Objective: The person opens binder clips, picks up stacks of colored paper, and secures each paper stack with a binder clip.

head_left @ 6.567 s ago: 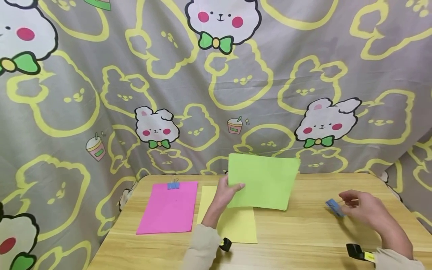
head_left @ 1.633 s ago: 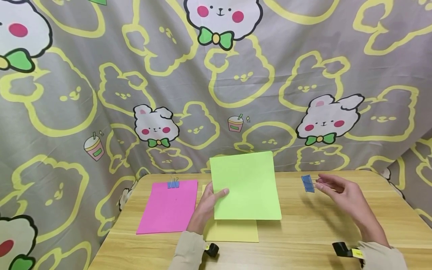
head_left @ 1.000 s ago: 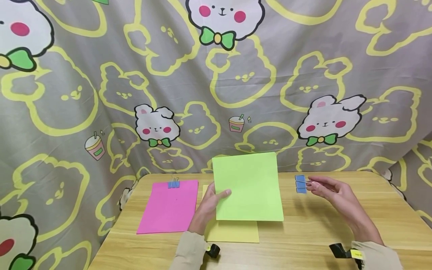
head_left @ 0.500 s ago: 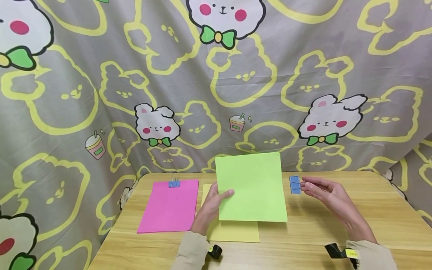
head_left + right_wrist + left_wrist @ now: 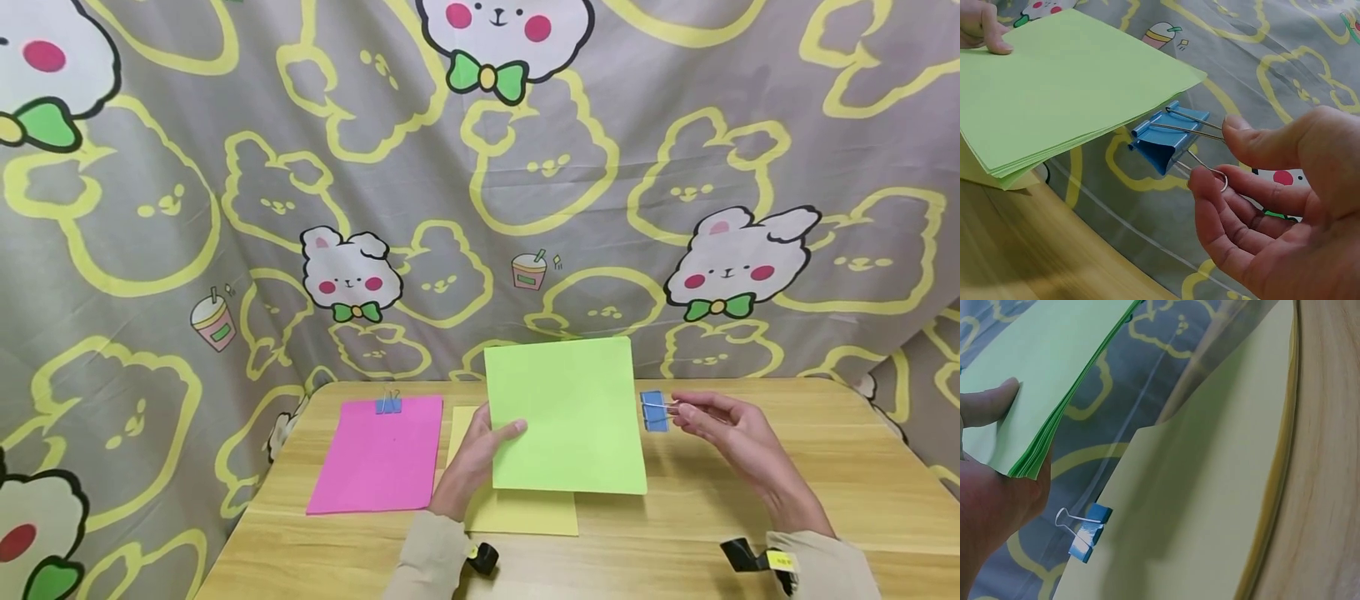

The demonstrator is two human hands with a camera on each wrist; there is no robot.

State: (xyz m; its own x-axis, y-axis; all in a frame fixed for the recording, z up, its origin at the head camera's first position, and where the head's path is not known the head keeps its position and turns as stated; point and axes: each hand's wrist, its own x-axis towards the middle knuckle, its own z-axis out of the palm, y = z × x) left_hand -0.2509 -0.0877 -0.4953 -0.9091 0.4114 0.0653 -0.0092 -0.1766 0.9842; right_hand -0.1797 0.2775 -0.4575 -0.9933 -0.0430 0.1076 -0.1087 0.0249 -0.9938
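Note:
My left hand grips a stack of green paper by its left edge, thumb on the front, holding it raised above the table. The layered sheets show in the left wrist view. Between the thumb and fingers of my right hand are the wire handles of a blue binder clip. This clip's mouth points at the green stack's right edge, a small gap away. Below the green stack lies yellow paper, partly hidden in the head view; a second blue binder clip sits on its edge.
Pink paper lies at the left of the wooden table, with another blue binder clip on its top edge. A patterned grey curtain hangs behind the table's back edge.
Since the earliest frame the green stack has turned flatter to view; lately it shifts slightly right. My right hand has brought the binder clip leftward, close to the stack's edge, and turned it.

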